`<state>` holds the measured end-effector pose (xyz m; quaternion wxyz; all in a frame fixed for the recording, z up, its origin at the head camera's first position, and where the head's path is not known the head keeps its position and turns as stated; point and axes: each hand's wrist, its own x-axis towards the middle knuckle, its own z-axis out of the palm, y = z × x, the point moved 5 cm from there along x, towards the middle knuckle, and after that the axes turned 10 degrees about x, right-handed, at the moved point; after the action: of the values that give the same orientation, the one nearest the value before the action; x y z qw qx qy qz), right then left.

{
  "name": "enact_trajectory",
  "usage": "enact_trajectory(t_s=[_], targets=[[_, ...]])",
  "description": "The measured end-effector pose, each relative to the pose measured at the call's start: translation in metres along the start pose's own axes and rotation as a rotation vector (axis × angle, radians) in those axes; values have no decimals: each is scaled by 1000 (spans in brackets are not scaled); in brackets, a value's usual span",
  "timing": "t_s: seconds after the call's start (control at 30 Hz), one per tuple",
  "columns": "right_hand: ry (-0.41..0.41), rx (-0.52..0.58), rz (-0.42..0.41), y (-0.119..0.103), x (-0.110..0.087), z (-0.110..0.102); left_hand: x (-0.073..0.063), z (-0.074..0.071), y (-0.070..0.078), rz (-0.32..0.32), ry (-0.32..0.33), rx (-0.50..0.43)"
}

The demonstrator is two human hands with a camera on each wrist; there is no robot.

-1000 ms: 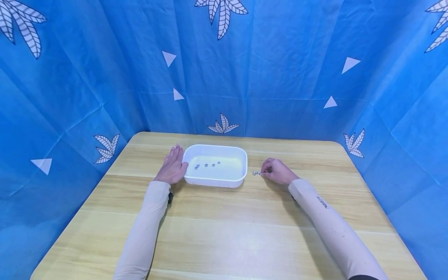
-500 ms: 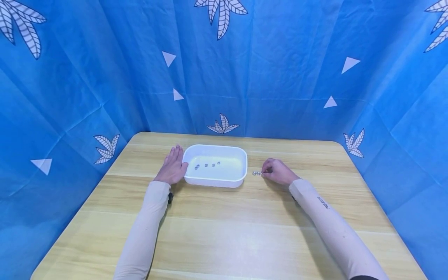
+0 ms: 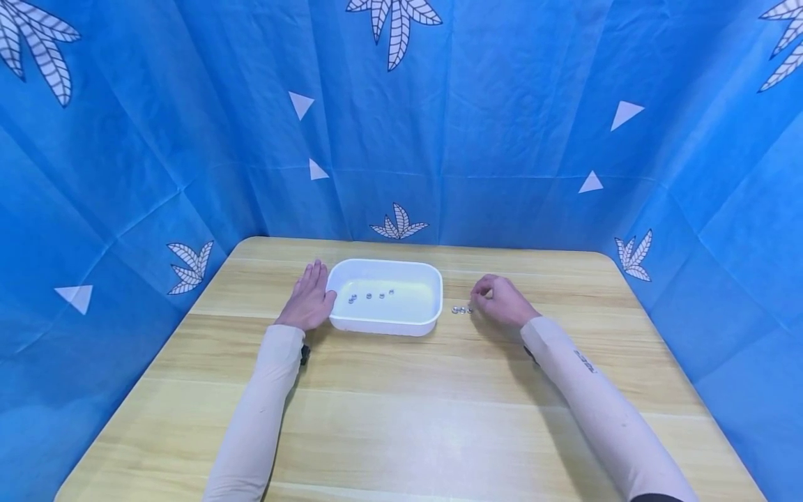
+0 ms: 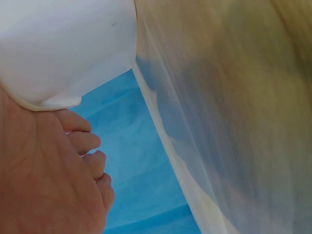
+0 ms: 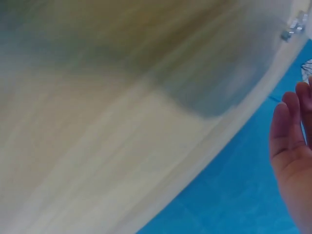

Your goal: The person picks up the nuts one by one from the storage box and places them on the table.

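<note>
A white rectangular tray [image 3: 383, 326] stands on the table in the head view, with several small shiny metal pieces [image 3: 369, 296] like nuts on its floor. My left hand [image 3: 305, 298] lies along the tray's left end, fingers extended and thumb at the rim. In the left wrist view that palm [image 4: 48, 165] meets the tray's edge. Right of the tray, 3 similar metal pieces [image 3: 462, 310] form a short row. Just right of and above this row is my right hand [image 3: 505, 301], fingers bent loosely and holding nothing visible. The right wrist view shows its fingers [image 5: 280, 129] apart from the pieces.
The wooden table [image 3: 401, 404] runs back to a blue patterned curtain [image 3: 514, 139], which also hangs along both sides. Bare tabletop spreads in front of the tray and between the forearms.
My right hand has let go of the rightmost metal piece and drawn slightly up and right, leaving it in line with the other two. The left hand and tray stay put.
</note>
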<state>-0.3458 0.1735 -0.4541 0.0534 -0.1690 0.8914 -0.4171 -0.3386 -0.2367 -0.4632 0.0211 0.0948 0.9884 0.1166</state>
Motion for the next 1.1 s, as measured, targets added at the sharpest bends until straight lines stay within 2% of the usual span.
enact_trajectory(t_s=[0.43, 0.8, 1.1], targets=[[108, 43, -77, -36, 15, -3, 1, 1, -2, -5, -13, -5], [98, 111, -101, -67, 31, 12, -1, 1, -3, 0, -11, -12], [73, 109, -145, -97, 44, 30, -1, -2, 0, -9, -8, -11]])
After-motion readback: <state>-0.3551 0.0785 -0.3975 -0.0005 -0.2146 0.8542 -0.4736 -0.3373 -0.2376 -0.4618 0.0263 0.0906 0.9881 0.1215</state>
